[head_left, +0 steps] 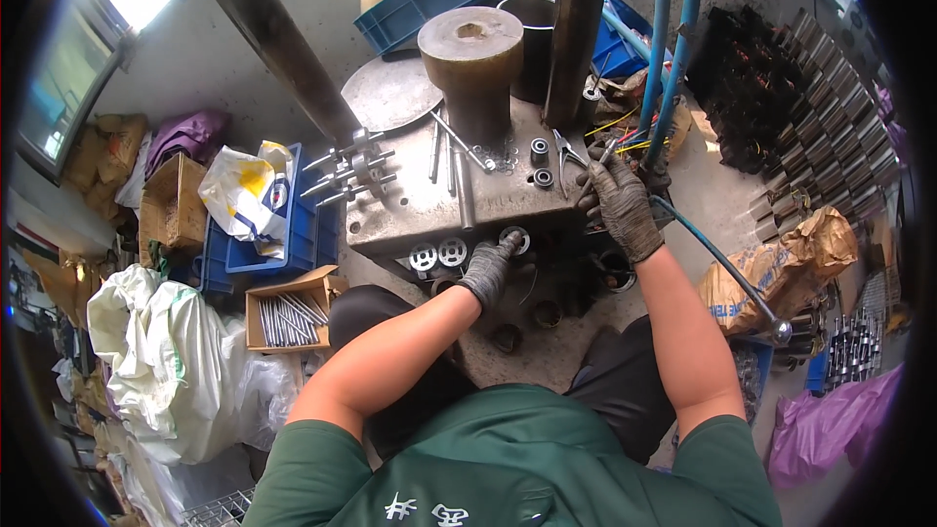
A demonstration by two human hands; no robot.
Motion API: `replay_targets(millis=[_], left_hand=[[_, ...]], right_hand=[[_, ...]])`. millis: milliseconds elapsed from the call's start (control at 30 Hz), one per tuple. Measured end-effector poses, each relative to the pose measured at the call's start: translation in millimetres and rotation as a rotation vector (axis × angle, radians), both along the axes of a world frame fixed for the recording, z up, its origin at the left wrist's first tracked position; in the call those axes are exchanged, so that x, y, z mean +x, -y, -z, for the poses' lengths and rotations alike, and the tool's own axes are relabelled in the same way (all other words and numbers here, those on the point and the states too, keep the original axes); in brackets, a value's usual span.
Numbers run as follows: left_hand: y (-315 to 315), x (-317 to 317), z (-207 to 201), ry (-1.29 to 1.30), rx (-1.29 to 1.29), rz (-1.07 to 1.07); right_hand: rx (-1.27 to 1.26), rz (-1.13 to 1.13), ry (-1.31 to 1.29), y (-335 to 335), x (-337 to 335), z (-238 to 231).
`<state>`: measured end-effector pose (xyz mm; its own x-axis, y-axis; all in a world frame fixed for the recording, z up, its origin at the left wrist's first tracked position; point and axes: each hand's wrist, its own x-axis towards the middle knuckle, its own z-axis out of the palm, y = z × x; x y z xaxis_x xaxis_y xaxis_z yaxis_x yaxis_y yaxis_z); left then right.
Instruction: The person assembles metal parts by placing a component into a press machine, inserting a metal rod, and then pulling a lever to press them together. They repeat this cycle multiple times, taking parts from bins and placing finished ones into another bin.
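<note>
A slotted metal disc (525, 240) sits at six o'clock on the worktop (390, 220); its flat face tips toward the worker; being round, it shows no long axis; the gloved left hand (488, 271) meets it from seven o'clock, fingers bunched, pinching or pressing, I cannot tell; two similar discs (452, 252) line up at nine o'clock; work looks partway, the remainder unclear; at one o'clock stand two ringed cylinders (543, 178); at two, beside pliers (566, 148), the right hand (625, 205) curls, its grip hidden.

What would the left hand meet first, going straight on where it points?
The left hand would probably first meet the round metal disc just ahead; it may already touch it, depth being unclear.
</note>
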<state>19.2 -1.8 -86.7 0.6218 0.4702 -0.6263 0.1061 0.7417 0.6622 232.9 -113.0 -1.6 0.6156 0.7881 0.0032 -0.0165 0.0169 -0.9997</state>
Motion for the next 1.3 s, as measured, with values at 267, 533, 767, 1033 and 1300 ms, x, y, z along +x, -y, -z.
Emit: replay_targets(millis=[267, 533, 767, 1033, 1300], left_hand=[[26, -27, 36, -0.098, 1.272, 1.027], [-19, 4, -129, 0.080, 1.607, 0.415], [-117, 50, -237, -0.477, 2.248, 0.143], [-130, 63, -274, -0.660, 2.045, 0.415], [-158, 67, -271, -0.560, 2.049, 0.517]], right_hand=[[0.146, -0.060, 0.016, 24, -10, -10], [0.284, 0.026, -0.038, 37, -24, -44], [0.289, -0.071, 0.066, 40, -32, -61], [0.251, -0.091, 0.191, 42, -41, -63], [0.216, -0.115, 0.242, 35, -51, -58]])
